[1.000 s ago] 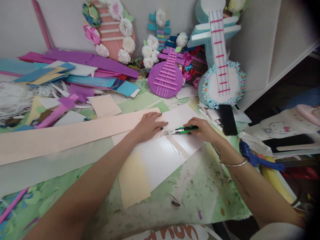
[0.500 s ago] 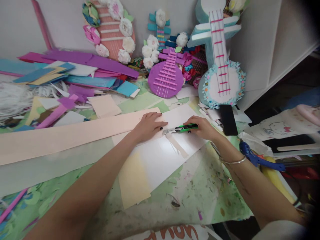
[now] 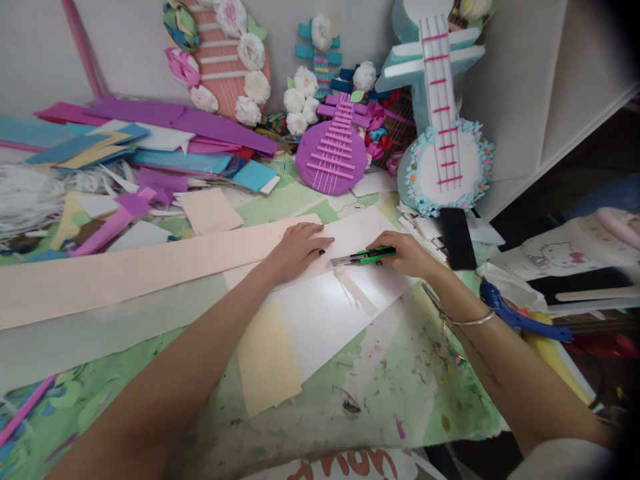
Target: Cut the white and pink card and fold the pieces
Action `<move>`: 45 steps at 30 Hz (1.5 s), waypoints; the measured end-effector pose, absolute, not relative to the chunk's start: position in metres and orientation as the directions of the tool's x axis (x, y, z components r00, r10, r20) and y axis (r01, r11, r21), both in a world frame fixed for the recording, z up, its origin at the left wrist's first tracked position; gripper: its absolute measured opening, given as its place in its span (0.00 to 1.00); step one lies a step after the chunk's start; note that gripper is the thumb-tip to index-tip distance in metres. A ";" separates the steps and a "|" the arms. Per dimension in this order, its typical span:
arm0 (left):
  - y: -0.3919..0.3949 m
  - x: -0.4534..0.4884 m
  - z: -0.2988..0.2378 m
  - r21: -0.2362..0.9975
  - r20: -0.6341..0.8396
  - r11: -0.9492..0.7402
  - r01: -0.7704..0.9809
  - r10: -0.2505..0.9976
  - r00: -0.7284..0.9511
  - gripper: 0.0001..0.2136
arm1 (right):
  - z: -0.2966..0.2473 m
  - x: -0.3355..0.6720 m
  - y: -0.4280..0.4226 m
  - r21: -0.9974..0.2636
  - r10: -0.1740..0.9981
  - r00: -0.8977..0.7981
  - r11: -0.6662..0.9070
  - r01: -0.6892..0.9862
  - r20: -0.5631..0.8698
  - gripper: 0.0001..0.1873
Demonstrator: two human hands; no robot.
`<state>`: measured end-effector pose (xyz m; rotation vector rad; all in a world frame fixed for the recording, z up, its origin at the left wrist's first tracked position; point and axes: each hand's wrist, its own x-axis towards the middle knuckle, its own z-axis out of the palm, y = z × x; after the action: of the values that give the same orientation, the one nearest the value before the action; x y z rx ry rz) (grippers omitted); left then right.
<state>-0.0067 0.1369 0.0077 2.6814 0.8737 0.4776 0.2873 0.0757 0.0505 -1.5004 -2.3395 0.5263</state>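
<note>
My right hand (image 3: pixel 406 253) is closed around a green and black utility knife (image 3: pixel 367 255). Its bare blade points left, close to the end of a long pale peach strip (image 3: pixel 150 277). With fingers stretched out, my left hand (image 3: pixel 299 250) lies flat on that end of the strip. Under both hands is a white sheet (image 3: pixel 330 320), set at an angle on the table. A narrow beige offcut (image 3: pixel 359 293) lies on the sheet just below the blade. A pale yellow piece (image 3: pixel 267 363) overlaps the sheet's lower left part.
Behind my hands stand a purple model lute (image 3: pixel 331 160) and a white and light-blue one (image 3: pixel 445 153). Coloured foam scraps (image 3: pixel 175 127) pile up at the back left. A black phone (image 3: pixel 458 239) and a blue glue gun (image 3: pixel 510 310) lie at the right.
The knife blade has shifted slightly right, away from my left fingers. My left hand stays nearly in place on the strip, and the view has tilted a little.
</note>
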 end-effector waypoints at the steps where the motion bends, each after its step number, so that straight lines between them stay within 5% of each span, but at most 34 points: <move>1: 0.137 -0.007 0.008 0.360 0.219 -0.777 0.516 0.608 0.763 0.17 | 0.051 0.286 0.076 -0.465 0.911 -0.408 0.385 0.797 0.056 0.17; 45: 0.134 -0.007 0.012 0.334 0.210 -0.787 0.520 0.599 0.772 0.18 | 0.048 0.272 0.065 -0.464 0.914 -0.400 0.383 0.799 0.064 0.19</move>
<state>-0.0066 0.1337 0.0124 2.7102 0.8720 0.4486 0.2717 0.0647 0.0476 -1.5009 -2.3365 0.5243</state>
